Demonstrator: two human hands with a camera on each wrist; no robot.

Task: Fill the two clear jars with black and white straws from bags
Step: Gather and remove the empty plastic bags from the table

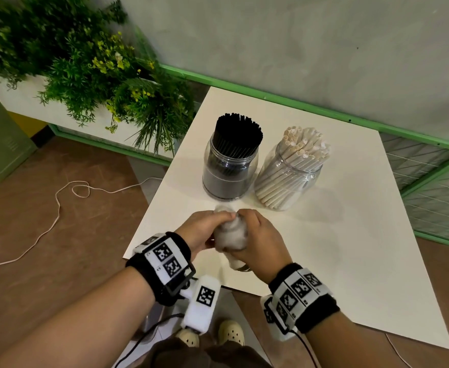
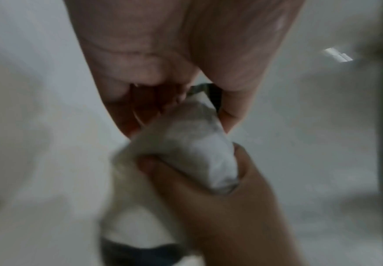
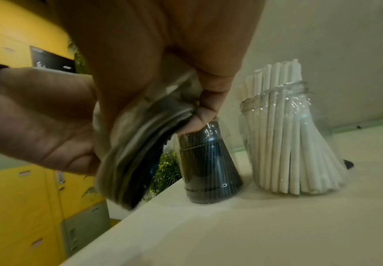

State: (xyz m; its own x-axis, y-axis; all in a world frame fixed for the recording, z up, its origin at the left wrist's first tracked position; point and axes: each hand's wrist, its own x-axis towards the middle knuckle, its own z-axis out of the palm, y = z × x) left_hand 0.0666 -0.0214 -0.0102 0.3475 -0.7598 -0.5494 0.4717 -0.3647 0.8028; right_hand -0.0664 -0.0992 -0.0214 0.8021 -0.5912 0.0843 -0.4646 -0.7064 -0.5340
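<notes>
Two clear jars stand side by side on the white table [image 1: 351,235]. The left jar [image 1: 230,166] is packed with black straws [image 1: 239,131]; the right jar [image 1: 288,179] holds white straws [image 1: 304,144]. In the right wrist view the black-straw jar [image 3: 208,162] and white-straw jar [image 3: 295,144] stand just past my fingers. Near the table's front edge my left hand [image 1: 204,229] and right hand [image 1: 260,237] both grip a crumpled clear plastic bag [image 1: 230,236], bunched between them. The bag [image 2: 192,144] is blurred; the bag [image 3: 145,136] hangs from my right fingers.
A planter of green foliage [image 1: 98,75] stands left of the table. A white cord [image 1: 58,203] lies on the brown floor. A green-framed wire panel [image 1: 430,176] runs behind and right of the table. Yellow cabinets [image 3: 15,198] show at left.
</notes>
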